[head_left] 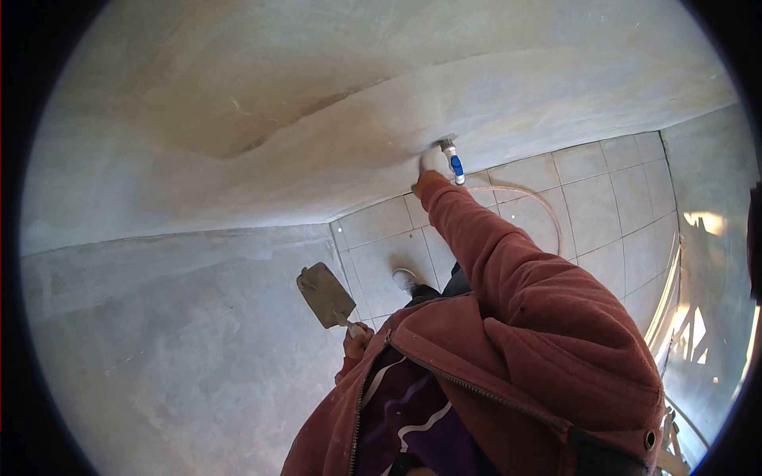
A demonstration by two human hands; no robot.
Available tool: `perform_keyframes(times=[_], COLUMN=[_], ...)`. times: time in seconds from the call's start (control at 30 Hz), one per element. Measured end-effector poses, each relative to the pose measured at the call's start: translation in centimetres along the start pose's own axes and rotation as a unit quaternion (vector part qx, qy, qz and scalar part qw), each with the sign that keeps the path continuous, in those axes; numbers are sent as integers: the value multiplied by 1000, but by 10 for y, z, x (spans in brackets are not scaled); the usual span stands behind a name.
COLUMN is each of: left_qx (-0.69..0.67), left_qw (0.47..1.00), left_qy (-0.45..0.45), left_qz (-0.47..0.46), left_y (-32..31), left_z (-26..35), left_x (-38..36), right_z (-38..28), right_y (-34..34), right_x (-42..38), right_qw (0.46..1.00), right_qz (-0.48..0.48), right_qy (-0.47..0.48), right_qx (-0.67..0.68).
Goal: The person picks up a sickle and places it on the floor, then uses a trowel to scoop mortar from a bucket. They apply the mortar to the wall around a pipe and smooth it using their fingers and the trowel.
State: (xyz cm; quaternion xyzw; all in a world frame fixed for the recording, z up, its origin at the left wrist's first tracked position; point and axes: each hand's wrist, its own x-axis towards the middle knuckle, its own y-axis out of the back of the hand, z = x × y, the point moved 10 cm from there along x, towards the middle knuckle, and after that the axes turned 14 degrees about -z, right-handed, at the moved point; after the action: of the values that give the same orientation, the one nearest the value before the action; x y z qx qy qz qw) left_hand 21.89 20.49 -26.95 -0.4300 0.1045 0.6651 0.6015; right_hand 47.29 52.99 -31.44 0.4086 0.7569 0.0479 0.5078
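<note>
My left hand (pixel 358 342), low and left of my body, is closed round the handle of a trowel (pixel 325 295). Its broad rectangular blade points up and away, coated in grey-brown material. My right arm stretches forward to the plastered wall (pixel 333 159). There my right hand (pixel 424 181), partly hidden by its sleeve and smeared by motion, is closed on a white pad-like piece (pixel 435 160) held at the wall. Just right of it, a white valve with a blue handle (pixel 456 165) sticks out of the wall.
A thin hose (pixel 553 210) curves over the tiled floor (pixel 591 194) below the valve. One shoe (pixel 405 279) stands on the tiles. Plastered walls meet on the left and right. Wooden pieces (pixel 673 444) lie at the lower right, near bright light patches.
</note>
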Motion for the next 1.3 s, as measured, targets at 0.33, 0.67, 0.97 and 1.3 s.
perform_keyframes(times=[0.33, 0.67, 0.97, 1.3], left_qx=[-7, -71, -24, 32], left_qw=[999, 989, 985, 986], left_qy=[-42, -74, -98, -99], left_qz=[-19, -104, -137, -127], left_y=[-32, -71, -72, -65], left_z=[27, 51, 55, 57], left_x=[1, -24, -23, -19], right_z=[-76, -194, -214, -203], right_y=[-76, -88, -108, -107], right_x=[-105, -224, -218, -213], right_qw=[938, 859, 876, 876], right_qz=[-79, -83, -125, -103], right_qy=[329, 467, 381, 396], right_qx=[78, -194, -267, -253])
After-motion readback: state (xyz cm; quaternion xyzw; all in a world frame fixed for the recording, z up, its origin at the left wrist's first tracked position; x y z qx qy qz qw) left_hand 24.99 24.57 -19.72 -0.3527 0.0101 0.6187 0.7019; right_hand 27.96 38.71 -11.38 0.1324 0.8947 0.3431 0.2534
